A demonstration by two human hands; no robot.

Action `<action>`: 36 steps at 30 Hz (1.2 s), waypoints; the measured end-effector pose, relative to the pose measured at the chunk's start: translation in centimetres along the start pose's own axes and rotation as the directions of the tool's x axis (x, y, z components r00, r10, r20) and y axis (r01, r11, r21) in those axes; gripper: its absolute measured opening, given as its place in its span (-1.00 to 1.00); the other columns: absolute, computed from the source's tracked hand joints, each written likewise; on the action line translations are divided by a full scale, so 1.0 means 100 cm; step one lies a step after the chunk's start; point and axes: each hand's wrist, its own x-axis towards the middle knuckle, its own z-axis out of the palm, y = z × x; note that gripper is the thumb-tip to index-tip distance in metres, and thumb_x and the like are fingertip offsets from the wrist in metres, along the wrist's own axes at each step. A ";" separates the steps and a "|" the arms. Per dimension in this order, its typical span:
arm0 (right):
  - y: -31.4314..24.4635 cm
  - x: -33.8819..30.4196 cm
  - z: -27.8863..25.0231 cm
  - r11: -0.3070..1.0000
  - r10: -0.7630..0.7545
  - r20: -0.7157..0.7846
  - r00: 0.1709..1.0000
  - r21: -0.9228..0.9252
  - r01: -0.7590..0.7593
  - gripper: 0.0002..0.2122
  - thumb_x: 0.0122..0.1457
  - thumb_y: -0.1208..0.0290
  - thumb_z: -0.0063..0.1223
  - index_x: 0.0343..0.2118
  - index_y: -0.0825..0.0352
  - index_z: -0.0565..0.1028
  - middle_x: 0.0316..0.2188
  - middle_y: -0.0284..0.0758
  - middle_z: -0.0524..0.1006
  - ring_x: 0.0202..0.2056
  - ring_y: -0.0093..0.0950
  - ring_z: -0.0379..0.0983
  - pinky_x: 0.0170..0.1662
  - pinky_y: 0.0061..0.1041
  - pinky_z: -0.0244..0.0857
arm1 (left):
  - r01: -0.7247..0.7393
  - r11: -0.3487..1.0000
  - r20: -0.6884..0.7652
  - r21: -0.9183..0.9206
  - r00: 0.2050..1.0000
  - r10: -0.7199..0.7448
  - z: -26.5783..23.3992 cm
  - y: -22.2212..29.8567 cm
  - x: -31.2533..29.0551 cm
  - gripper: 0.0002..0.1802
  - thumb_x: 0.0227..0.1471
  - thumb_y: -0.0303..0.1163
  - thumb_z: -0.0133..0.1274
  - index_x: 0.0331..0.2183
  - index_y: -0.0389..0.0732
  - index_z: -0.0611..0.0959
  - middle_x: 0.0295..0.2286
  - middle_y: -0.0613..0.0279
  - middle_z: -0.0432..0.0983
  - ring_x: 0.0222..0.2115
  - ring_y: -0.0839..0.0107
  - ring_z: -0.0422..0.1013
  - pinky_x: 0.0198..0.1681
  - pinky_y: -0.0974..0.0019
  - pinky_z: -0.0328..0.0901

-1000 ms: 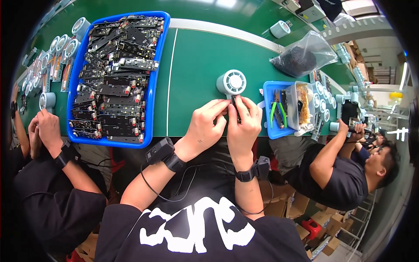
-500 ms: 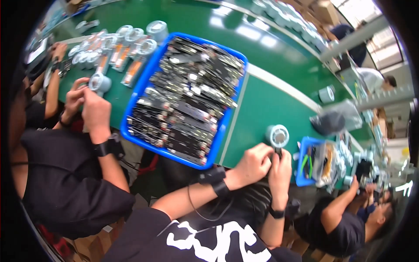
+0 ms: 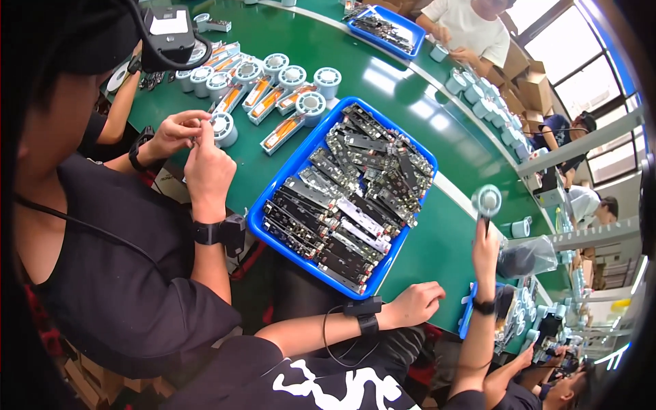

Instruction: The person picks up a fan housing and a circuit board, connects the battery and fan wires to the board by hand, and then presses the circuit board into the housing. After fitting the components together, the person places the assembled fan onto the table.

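Observation:
My right hand [image 3: 486, 253] is raised over the table at the right, closed around the dark lower part of a light-blue handheld fan [image 3: 487, 201]. The fan's round head points up and is slightly blurred. My left hand [image 3: 414, 305] hangs near the table's front edge, its fingers loosely bent and nothing visible in them. It is apart from the fan. To its upper left stands a blue tray [image 3: 275, 256] heaped with black circuit boards [image 3: 355, 212].
A co-worker's hands [image 3: 205, 160] work on a light-blue part at the left. Behind them lie several fan bodies with orange insides [image 3: 280, 133]. A clear bag with dark contents [image 3: 526, 258] and another blue tray [image 3: 467, 311] are at the right. Across the table another person handles a light-blue cup [image 3: 439, 52].
My hands have parted: the left has let go of the fan, while the right has lifted it up and away. The view has turned, shifting the tray rightward.

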 end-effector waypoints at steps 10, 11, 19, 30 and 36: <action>0.052 0.191 0.069 0.891 0.054 -0.042 0.998 -0.448 -0.067 -0.46 0.35 -0.10 -0.08 -0.24 0.48 0.41 -0.29 0.14 0.58 -0.21 0.09 0.55 -0.12 -0.01 0.41 | -0.008 1.000 -0.003 0.000 1.000 0.008 0.000 -0.006 0.000 -0.90 0.04 -0.56 0.02 -0.36 -0.35 0.60 -0.38 -0.01 0.55 -0.34 0.03 0.52 -0.24 0.10 0.42; 0.060 0.200 0.076 0.868 0.031 -0.062 0.998 -0.492 -0.058 -0.44 0.34 -0.11 -0.08 -0.23 0.48 0.41 -0.26 0.14 0.58 -0.19 0.06 0.56 -0.10 -0.02 0.42 | 0.002 1.000 0.005 -0.012 1.000 -0.002 0.002 -0.006 -0.002 -0.89 0.03 -0.57 0.01 -0.33 -0.35 0.59 -0.36 -0.02 0.55 -0.34 0.03 0.52 -0.24 0.10 0.42; 0.101 0.221 0.106 0.739 0.063 -0.007 0.998 -0.671 -0.051 -0.41 0.32 -0.10 -0.02 -0.05 0.52 0.38 -0.14 0.01 0.52 -0.05 -0.03 0.50 0.01 -0.08 0.39 | 0.018 0.989 -0.135 -0.149 0.990 -0.039 -0.006 0.007 0.008 -0.78 0.02 -0.65 -0.06 -0.23 -0.34 0.54 -0.30 -0.04 0.49 -0.33 0.03 0.50 -0.24 0.11 0.39; -0.147 0.217 0.079 0.870 -0.493 0.083 0.866 0.042 0.491 -0.71 0.22 0.23 0.17 -0.33 0.41 0.44 -0.39 -0.12 0.52 -0.31 -0.19 0.47 -0.21 -0.23 0.35 | 0.010 0.993 -0.197 -0.121 0.980 -0.034 -0.011 0.006 0.004 -0.81 -0.01 -0.68 -0.09 -0.28 -0.33 0.52 -0.38 0.01 0.47 -0.38 0.09 0.46 -0.29 0.15 0.36; -0.278 0.221 0.101 0.656 -0.754 0.326 0.570 0.332 0.678 -0.57 0.17 0.20 0.21 0.00 0.39 0.49 -0.20 -0.06 0.61 -0.14 -0.21 0.56 -0.02 -0.31 0.42 | 0.060 0.974 -0.154 -0.217 0.984 -0.094 -0.004 0.003 0.003 -0.90 0.02 -0.65 -0.15 -0.43 -0.37 0.49 -0.50 0.01 0.43 -0.50 0.13 0.40 -0.38 0.18 0.32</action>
